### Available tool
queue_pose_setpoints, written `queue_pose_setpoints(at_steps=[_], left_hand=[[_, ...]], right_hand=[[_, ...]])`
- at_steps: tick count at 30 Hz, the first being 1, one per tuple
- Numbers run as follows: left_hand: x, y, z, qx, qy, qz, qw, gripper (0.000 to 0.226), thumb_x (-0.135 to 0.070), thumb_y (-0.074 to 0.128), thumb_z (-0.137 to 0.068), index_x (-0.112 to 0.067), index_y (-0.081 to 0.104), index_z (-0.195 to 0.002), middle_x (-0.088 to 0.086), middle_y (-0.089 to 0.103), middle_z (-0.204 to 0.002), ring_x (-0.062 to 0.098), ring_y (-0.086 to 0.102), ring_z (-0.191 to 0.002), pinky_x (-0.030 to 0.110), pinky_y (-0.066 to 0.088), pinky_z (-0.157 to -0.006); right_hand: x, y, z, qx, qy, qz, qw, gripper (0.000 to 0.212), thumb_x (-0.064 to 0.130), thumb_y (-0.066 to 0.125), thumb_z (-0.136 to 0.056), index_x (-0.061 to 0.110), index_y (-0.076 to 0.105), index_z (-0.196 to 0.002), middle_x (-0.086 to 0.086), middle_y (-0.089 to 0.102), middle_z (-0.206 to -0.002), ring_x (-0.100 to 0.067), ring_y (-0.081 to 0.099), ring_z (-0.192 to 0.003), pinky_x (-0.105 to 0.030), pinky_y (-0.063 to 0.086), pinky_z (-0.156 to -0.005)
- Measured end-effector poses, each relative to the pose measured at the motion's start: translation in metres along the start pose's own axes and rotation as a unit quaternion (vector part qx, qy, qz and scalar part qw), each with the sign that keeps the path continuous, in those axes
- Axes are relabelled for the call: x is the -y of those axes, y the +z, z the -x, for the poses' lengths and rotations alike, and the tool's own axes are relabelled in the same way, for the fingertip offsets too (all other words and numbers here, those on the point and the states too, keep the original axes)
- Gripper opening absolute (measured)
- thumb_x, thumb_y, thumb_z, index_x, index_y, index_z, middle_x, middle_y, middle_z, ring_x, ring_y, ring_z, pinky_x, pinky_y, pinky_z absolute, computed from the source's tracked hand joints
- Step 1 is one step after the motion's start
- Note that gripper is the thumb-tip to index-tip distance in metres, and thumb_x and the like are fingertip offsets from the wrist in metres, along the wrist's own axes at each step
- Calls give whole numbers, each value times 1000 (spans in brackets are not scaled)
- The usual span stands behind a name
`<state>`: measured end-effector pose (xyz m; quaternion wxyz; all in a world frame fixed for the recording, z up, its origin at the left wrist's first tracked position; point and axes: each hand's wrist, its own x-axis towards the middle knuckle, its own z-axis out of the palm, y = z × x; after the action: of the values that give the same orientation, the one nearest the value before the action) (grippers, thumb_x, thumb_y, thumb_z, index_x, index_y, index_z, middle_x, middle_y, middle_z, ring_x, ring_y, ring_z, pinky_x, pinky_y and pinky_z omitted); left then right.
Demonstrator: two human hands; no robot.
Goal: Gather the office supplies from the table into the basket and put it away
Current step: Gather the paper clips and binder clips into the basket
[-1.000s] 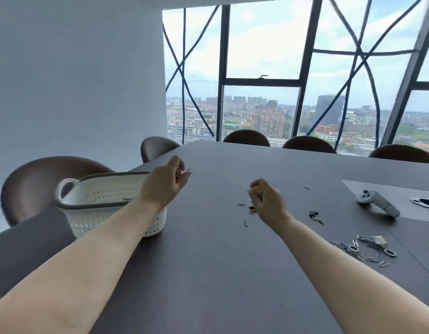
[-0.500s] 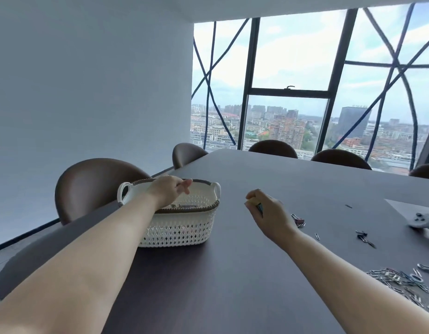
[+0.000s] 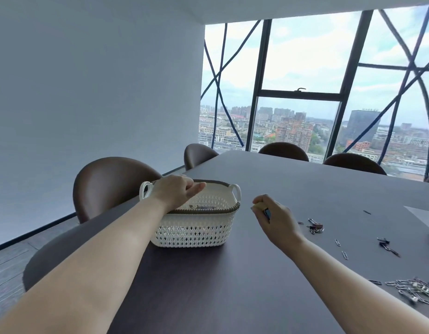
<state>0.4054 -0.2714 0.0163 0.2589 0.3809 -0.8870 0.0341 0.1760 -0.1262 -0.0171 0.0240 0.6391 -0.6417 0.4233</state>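
Observation:
A white lattice basket (image 3: pixel 196 233) with a brown rim stands on the dark table (image 3: pixel 232 285), near its left edge. A few small metal pieces lie inside it. My left hand (image 3: pixel 177 191) hovers palm down over the basket's near rim, fingers stretched out, with nothing visible in it. My right hand (image 3: pixel 275 219) is just right of the basket, above the table, closed on small clips; a yellowish bit and a dark blue bit show between the fingers. Binder clips (image 3: pixel 316 228) lie right of that hand. A heap of paper clips (image 3: pixel 416 290) sits at the lower right.
More loose clips (image 3: pixel 387 244) are scattered across the table's right side. A pale panel (image 3: pixel 423 219) shows at the right edge. Brown chairs (image 3: pixel 112 182) line the left and far sides of the table. Large windows stand behind.
The view has swung left, bringing the basket toward the middle. My left hand moved over the basket and spread its fingers. My right hand came closer to the basket, still closed.

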Motion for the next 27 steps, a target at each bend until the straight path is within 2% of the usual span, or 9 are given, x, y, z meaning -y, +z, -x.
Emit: queue_pose_setpoints(at_steps=[5, 8, 10, 12, 15, 19, 23, 25, 27], left_hand=[[6, -1, 9, 23, 13, 23, 999, 48, -44, 40, -94, -24, 40, -50, -9, 49, -52, 7, 48, -53, 31, 43, -63], [14, -5, 26, 24, 17, 8, 1000, 47, -50, 37, -91, -26, 40, -51, -12, 47, -55, 9, 49, -59, 32, 44, -66], [24, 0, 44, -39, 38, -46, 997, 49, -57, 27, -86, -25, 46, -54, -12, 46, -58, 13, 53, -63, 32, 45, -69], [32, 11, 62, -125, 50, -105, 985, 58, -61, 22, -87, -23, 58, -62, -11, 53, -66, 17, 58, -69, 38, 46, -79], [35, 25, 78, -154, 24, -97, 983, 66, -70, 17, -85, -20, 58, -72, -5, 56, -71, 20, 55, -71, 38, 44, -75], [38, 31, 79, -143, -1, -52, 988, 73, -78, 18, -77, -16, 56, -77, -6, 50, -75, 20, 49, -77, 37, 40, -81], [37, 29, 77, -142, -4, -37, 989, 78, -81, 16, -74, -15, 56, -76, -5, 52, -73, 21, 52, -77, 36, 39, -82], [36, 30, 75, -151, -3, -38, 988, 76, -81, 17, -74, -15, 55, -73, -5, 50, -70, 23, 54, -75, 36, 40, -79], [34, 29, 74, -149, -8, -33, 988, 75, -82, 17, -73, -17, 54, -71, -8, 44, -70, 25, 54, -74, 36, 40, -78]], right_hand=[[8, 9, -4, -10, -17, -8, 1000, 14, 22, 56, -90, 14, 58, -101, 6, 60, -80, -19, 53, -71, -31, 43, -64], [20, 16, -12, -20, -46, -28, 998, 15, 20, 57, -89, 11, 60, -101, 15, 55, -76, -14, 51, -69, -22, 39, -60], [37, 25, -25, -19, -65, -45, 997, 17, 21, 57, -90, 11, 59, -104, 17, 55, -79, -10, 51, -72, -13, 37, -60], [55, 39, -42, -11, -84, -66, 994, 18, 24, 55, -91, 14, 58, -106, 14, 56, -82, -11, 53, -73, -18, 40, -61], [70, 64, -65, 18, -72, -64, 995, 15, 32, 46, -94, 29, 54, -106, 15, 62, -91, -17, 60, -84, -35, 45, -79], [65, 80, -75, 97, -29, 44, 994, 26, 31, 38, -97, 36, 63, -103, 11, 60, -116, -13, 50, -114, -28, 24, -85], [64, 81, -73, 93, -22, 87, 992, 21, 32, 46, -91, 39, 66, -87, 18, 64, -106, -6, 57, -104, -39, 32, -101], [65, 80, -71, 58, -10, 65, 996, 20, 27, 49, -90, 35, 67, -86, 18, 67, -90, -5, 61, -92, -38, 35, -102], [64, 80, -68, 37, -12, 43, 998, 21, 22, 49, -90, 30, 68, -90, 15, 69, -89, -7, 62, -90, -30, 36, -100]])
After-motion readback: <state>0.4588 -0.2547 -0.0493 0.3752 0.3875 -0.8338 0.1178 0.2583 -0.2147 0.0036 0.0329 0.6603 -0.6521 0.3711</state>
